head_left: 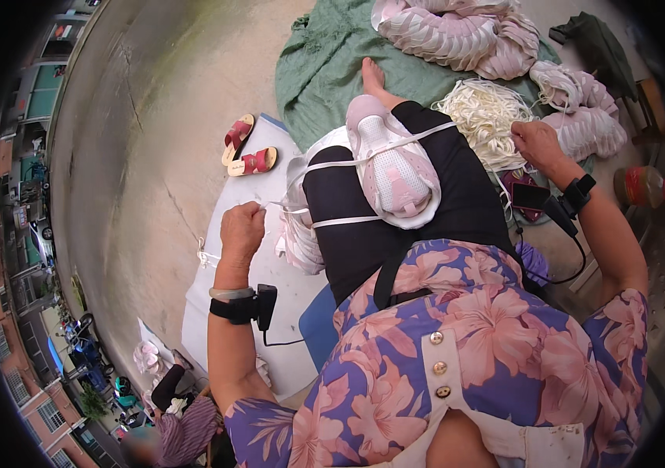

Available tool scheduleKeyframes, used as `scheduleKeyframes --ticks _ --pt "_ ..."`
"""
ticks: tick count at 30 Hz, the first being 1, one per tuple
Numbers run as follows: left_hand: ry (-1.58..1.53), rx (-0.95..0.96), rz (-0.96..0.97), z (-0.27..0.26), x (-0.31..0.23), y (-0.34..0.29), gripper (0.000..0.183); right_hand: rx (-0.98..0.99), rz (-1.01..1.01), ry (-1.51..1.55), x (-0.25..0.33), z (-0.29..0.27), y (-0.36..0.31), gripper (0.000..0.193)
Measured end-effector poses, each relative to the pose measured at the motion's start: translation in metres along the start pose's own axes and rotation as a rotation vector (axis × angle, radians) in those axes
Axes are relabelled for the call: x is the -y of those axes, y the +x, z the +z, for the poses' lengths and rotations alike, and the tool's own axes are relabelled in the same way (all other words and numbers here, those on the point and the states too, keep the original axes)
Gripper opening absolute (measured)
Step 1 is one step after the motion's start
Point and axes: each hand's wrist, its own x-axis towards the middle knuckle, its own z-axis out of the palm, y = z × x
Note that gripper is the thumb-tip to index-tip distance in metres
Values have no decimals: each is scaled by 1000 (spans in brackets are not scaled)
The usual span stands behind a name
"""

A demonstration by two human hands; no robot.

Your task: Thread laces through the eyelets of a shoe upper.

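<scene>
A pink and white sneaker upper (395,168) lies across my lap on black trousers, its rounded heel end toward me. White shoelace (403,145) crosses it and stretches out to both sides. Out to the left, my left hand (241,232) is closed, pinching a shoelace end at its fingertips. My right hand (539,145) is raised on the far right, fingers pinched together. The lace runs toward it and gets lost against a heap of loose cream laces (484,117) close by.
Bundles of pink and white shoe uppers (457,39) lie on a green cloth (325,66) ahead. Red sandals (252,162) rest on a pale sheet (219,257) at left. A phone-like black device (530,196) is beside my right leg. Another person (184,429) sits lower left.
</scene>
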Motion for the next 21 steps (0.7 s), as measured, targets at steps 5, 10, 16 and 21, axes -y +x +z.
scheduleKeyframes --ticks 5,10,16,21 --pt "248 -532 -190 -141 33 2 15 -387 156 -121 -78 -92 25 13" --pt "145 -659 -208 -189 29 -5 17 -513 130 -134 -77 -142 38 14" --pt "-291 259 -443 -89 -14 -8 22 314 662 978 -18 -50 12 11" --pt "-1124 525 -391 19 -67 -21 19 584 709 1494 82 6 -1 10"
